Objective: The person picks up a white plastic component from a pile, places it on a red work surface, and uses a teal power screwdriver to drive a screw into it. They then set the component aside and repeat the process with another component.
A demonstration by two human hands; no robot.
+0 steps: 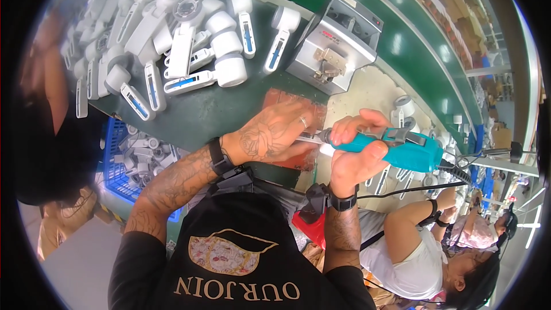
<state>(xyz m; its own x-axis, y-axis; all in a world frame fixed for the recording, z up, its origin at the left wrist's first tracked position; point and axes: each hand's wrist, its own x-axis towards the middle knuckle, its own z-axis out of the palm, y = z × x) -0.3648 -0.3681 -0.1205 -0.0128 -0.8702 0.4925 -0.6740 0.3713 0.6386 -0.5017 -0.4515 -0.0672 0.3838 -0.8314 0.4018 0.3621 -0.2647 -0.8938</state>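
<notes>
My right hand (pixel 356 149) grips a teal electric screwdriver (pixel 402 148) held sideways, its tip pointing left toward my left hand. My left hand (pixel 275 135), with a ring on one finger, lies palm down over a small white part that it mostly hides, resting on a reddish-brown mat (pixel 287 103) on the green table (pixel 218 109). The screwdriver's bit meets that hidden part beside my left fingers. A black cable (pixel 447 175) trails from the screwdriver's rear to the right.
A heap of white handheld-fan bodies (pixel 172 40) covers the table's far left. A grey screw-feeder box (pixel 338 40) stands behind the mat. A blue crate (pixel 129 161) of white parts sits below the table edge. Another person (pixel 436 247) works at lower right.
</notes>
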